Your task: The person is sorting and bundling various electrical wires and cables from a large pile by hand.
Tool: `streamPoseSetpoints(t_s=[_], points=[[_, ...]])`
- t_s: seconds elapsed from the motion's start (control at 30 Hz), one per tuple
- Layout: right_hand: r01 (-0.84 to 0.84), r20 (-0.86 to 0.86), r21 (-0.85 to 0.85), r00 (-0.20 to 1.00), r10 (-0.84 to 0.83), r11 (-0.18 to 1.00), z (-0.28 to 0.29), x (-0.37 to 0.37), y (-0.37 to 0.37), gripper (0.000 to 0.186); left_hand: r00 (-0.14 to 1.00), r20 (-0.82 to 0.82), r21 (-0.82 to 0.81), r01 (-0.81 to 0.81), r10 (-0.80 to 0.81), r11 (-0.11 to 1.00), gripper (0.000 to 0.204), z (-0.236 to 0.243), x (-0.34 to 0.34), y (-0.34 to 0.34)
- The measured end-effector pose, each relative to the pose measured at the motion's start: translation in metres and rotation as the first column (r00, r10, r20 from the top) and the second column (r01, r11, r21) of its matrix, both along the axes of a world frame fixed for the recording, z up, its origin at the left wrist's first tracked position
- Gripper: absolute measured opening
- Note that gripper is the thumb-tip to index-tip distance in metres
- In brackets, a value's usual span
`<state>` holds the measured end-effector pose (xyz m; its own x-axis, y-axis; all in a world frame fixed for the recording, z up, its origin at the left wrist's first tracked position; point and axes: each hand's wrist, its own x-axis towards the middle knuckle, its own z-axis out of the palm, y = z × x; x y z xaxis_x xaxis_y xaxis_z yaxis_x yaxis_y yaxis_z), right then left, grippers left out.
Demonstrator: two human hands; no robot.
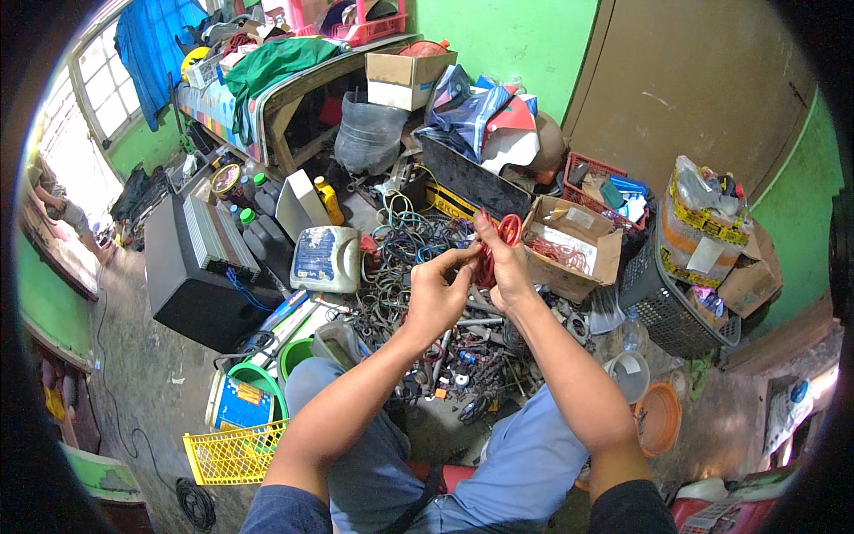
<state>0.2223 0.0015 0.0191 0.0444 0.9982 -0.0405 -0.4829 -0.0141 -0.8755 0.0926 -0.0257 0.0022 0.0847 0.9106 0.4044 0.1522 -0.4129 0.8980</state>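
Holding red wire (498, 245) above tangled cables (405, 258).
Left hand (436, 294) pinching one end, right hand (503, 267) gripping the coil, beside cardboard box (569, 245).

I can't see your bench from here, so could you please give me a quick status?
Left hand pinching the red wire coil. Right hand gripping the same coil. Held above the cable and scrap pile; nothing between the hands.

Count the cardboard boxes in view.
3: a closed cardboard box on the bench at top, an open box beside the right hand, a flattened box behind the dark basket. Clutter may hide more.
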Motion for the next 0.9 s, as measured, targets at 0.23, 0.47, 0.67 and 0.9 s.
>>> streamPoseSetpoints(t_s=[0.23,0.47,0.67,0.9], points=[[0.009,0.017,0.050,1.000,-0.010,0.999,-0.002,0.009,0.004,0.012,0.967,-0.247,0.083,0.088,-0.065,0.993,0.038,0.004,-0.001,-0.006],[0.105,-0.218,0.013,0.971,-0.099,0.994,0.000,0.030,0.016,0.009,0.993,-0.109,-0.030,0.052,-0.055,0.998,0.020,0.008,0.008,-0.010],[0.104,-0.390,-0.091,0.912,-0.132,0.990,0.004,0.048,0.014,0.017,0.921,-0.287,-0.133,0.235,-0.264,0.963,0.026,0.013,-0.003,-0.002],[0.036,-0.223,-0.031,0.974,-0.042,0.999,0.024,0.054,-0.003,0.019,0.820,-0.379,-0.193,0.383,-0.428,0.903,0.032,0.015,-0.027,0.014]])
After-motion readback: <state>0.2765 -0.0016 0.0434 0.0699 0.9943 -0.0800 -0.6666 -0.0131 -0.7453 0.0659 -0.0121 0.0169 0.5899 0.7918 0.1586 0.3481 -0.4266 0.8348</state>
